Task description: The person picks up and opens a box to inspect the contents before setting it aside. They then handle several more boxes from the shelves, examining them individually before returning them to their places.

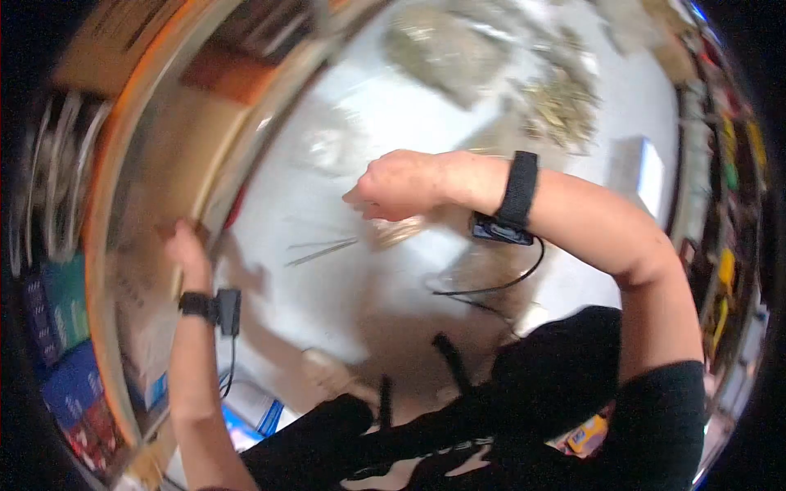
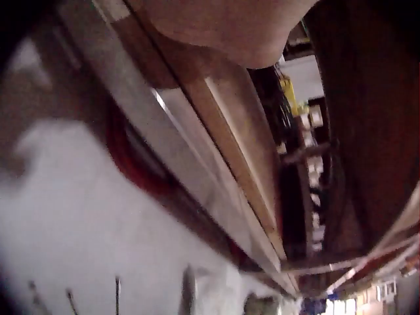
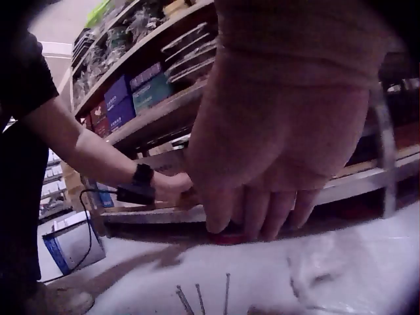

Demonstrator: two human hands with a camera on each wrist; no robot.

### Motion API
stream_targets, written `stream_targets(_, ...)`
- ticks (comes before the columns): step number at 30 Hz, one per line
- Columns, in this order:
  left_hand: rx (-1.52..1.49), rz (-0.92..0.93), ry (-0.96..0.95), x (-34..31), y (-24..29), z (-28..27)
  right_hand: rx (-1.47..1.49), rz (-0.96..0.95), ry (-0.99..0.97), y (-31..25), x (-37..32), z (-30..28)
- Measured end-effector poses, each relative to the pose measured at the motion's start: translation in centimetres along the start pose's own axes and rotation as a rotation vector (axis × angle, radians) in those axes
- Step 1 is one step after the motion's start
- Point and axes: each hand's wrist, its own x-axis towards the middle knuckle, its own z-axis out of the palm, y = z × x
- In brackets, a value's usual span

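My right hand (image 1: pixel 401 184) hovers over the white floor, its fingers (image 3: pixel 259 210) hanging down, loosely bent, with nothing seen in them. Below it lie thin metal rods (image 1: pixel 323 250) with small heads, also visible at the bottom of the right wrist view. A small bundle of golden sticks (image 1: pixel 399 231) shows just under that hand. At the lower shelf, my left hand (image 1: pixel 188 248) reaches to the front edge (image 3: pixel 154 215) beside a cardboard box (image 1: pixel 196 155). Its fingers are blurred in the head view and out of sight in the left wrist view.
Clear plastic bags (image 1: pixel 446 53) and a pile of golden sticks (image 1: pixel 565 110) lie farther off on the floor. Something red (image 2: pixel 138 167) shows under the shelf's edge. A white and blue box (image 3: pixel 73 243) stands by the person's leg. Packed shelves rise on both sides.
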Motion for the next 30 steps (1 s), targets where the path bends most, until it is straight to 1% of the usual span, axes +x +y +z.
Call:
stream_targets(1,-0.161,0.145,-0.032,-3.1,2.7,2.0,0.05,0.064,0.052,0.9,-2.6,0.6)
stream_targets(2,-0.324,0.278,-0.051,-6.0,4.8,3.6,0.034,0.123,0.05,2.0,-5.5,1.0)
stream_targets(3,-0.228,0.384,-0.095,-10.3,8.2,6.6,0.165,0.214,0.109,2.4,-10.1,1.3)
stream_targets(4,-0.098,0.482,-0.091,-12.7,10.4,8.3,0.309,0.246,0.172,2.6,-11.8,1.5)
stream_targets(5,-0.173,0.545,-0.287,-14.9,12.2,9.7,0.357,0.336,0.281,2.2,-14.3,1.9)
stream_targets(6,-0.251,0.646,-0.393,-16.2,12.8,12.3,0.346,0.367,0.295,2.6,-16.8,2.7)
stream_targets(7,-0.322,0.578,-0.539,-20.0,15.3,13.2,0.408,0.419,0.375,3.3,-19.2,4.0)
stream_targets(8,-0.361,0.58,-0.694,-22.5,16.6,14.8,0.472,0.463,0.456,3.8,-21.6,4.9)
stream_targets(9,-0.383,0.576,-0.849,-25.2,17.6,17.4,0.51,0.553,0.481,5.2,-24.8,6.0)
stream_targets(10,-0.395,0.531,-0.98,-28.4,19.0,18.0,0.542,0.637,0.506,5.4,-28.1,6.8)
stream_targets(11,-0.425,0.515,-1.096,-30.5,19.6,19.5,0.642,0.696,0.663,6.6,-31.4,8.4)
stream_targets(12,-0.371,0.487,-1.194,-33.2,21.1,19.6,0.742,0.751,0.819,7.8,-34.4,10.0)
stream_targets(13,-0.357,0.492,-1.323,-35.3,22.0,20.2,0.815,0.871,1.057,8.0,-37.5,11.1)
stream_targets(14,-0.344,0.495,-1.334,-36.9,22.3,21.6,0.885,0.99,1.299,8.2,-40.0,12.3)
stream_targets(16,-0.19,0.566,-1.452,-39.7,22.6,24.8,1.044,1.037,1.846,9.7,-44.2,14.9)
stream_targets(17,-0.17,0.568,-1.464,-41.2,23.0,26.0,1.059,1.05,1.857,10.8,-45.7,16.5)
stream_targets(19,-0.098,0.627,-1.583,-44.2,23.5,28.3,1.086,1.182,2.023,13.3,-48.0,19.2)
stream_targets(20,-0.082,0.627,-1.592,-45.6,23.7,29.6,1.098,1.192,2.031,14.5,-48.7,20.1)
stream_targets(22,-0.035,0.56,-1.712,-48.1,23.8,32.0,1.18,1.299,1.994,16.7,-49.6,21.3)
stream_targets(23,-0.014,0.543,-1.777,-49.0,23.9,33.4,1.192,1.311,1.994,17.4,-49.9,21.6)
stream_targets(24,-0.001,0.538,-1.783,-50.1,23.8,34.6,1.143,1.431,1.944,18.0,-50.4,21.8)
stream_targets(25,-0.015,0.494,-1.81,-51.3,23.9,35.6,1.094,1.546,1.888,18.5,-50.7,22.1)
stream_targets(26,-0.032,0.449,-1.834,-52.4,23.9,36.5,1.104,1.553,1.885,19.0,-50.9,22.8)
stream_targets(27,-0.025,0.441,-1.834,-53.5,24.0,37.5,1.186,1.487,1.829,19.4,-51.1,23.4)
stream_targets(28,-0.039,0.461,-1.842,-54.5,24.3,38.3,1.264,1.418,1.77,19.7,-51.1,23.9)
stream_targets(29,-0.055,0.481,-1.848,-55.4,24.5,39.1,1.274,1.42,1.761,20.0,-51.1,24.3)
stream_targets(30,-0.05,0.473,-1.845,-56.3,24.6,39.9,1.303,1.378,1.759,20.1,-51.1,24.7)
